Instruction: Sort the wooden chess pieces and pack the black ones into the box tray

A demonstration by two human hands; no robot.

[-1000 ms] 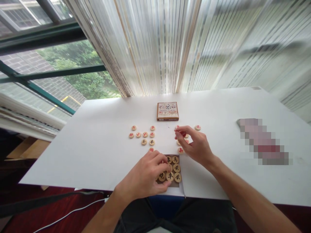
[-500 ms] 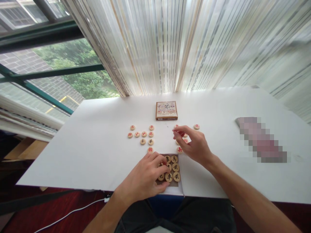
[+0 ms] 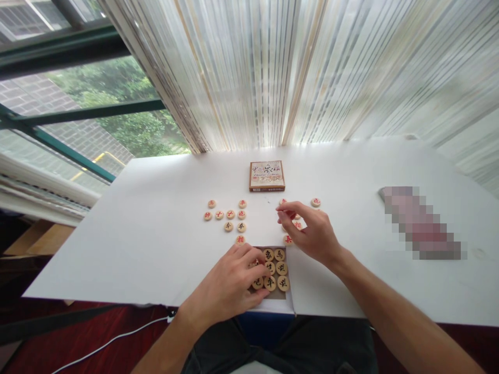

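My left hand lies over the left part of a shallow box tray at the table's near edge. Its fingers are apart, bent down among round wooden Chinese chess pieces with black characters, such as a horse piece and a chariot piece. Pieces under the palm and fingers are hidden. To the right, my right hand hovers with loosely curled fingers and no piece visible between its fingertips. It partly covers several red-lettered pieces, among them a soldier piece.
On the white table, several loose pieces, mostly red and including a black soldier, lie left of centre. A Chinese chess box lies behind them. A pixelated pinkish object rests at right. Striped curtains hang along the far edge.
My left hand has shifted slightly left across the tray, uncovering more of the middle piece. My right hand has kept nearly the same place and pose.
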